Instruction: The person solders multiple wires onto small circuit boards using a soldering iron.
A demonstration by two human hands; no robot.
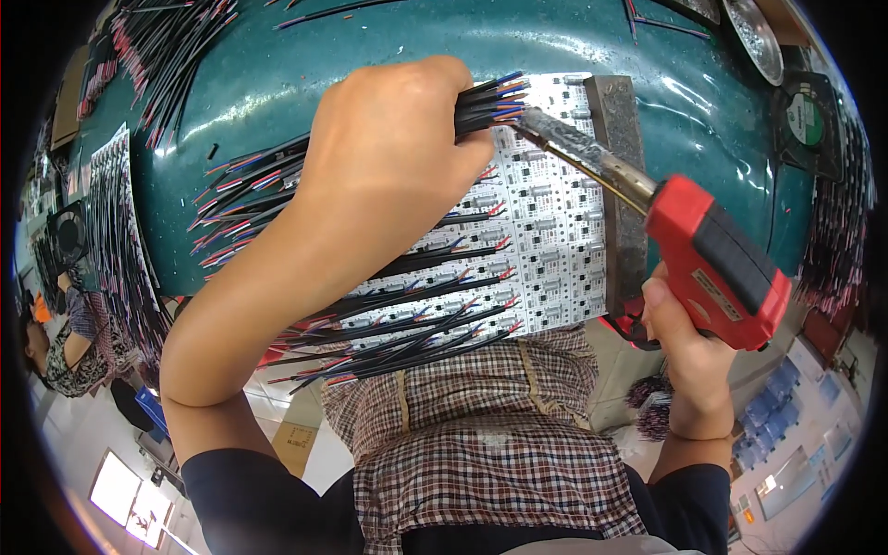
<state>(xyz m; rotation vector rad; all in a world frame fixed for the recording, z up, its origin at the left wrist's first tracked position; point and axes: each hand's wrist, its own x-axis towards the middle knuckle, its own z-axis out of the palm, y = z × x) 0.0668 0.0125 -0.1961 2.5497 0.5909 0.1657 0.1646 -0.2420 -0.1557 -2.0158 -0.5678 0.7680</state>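
My left hand (393, 129) is closed round a bundle of black cables (481, 104), whose blue and orange wire ends stick out to the right. In my right hand (684, 338) is a red and black soldering gun (717, 264). Its metal tip meets or nearly touches the lower wire ends of the bundle. Beneath both lies a white panel of circuit boards (555, 240) with small components in rows. More black cables (425, 287) lie across the panel's left part, their red ends near its middle. My left forearm hides part of the panel.
A dark metal bar (624, 231) lies along the panel's right edge. Loose cables (176, 46) are piled at the far left of the green table (370, 37). A cable-covered panel (120, 213) stands left. At right are a metal dish (754, 42) and a fan (807, 125). Another person (69, 356) sits at left.
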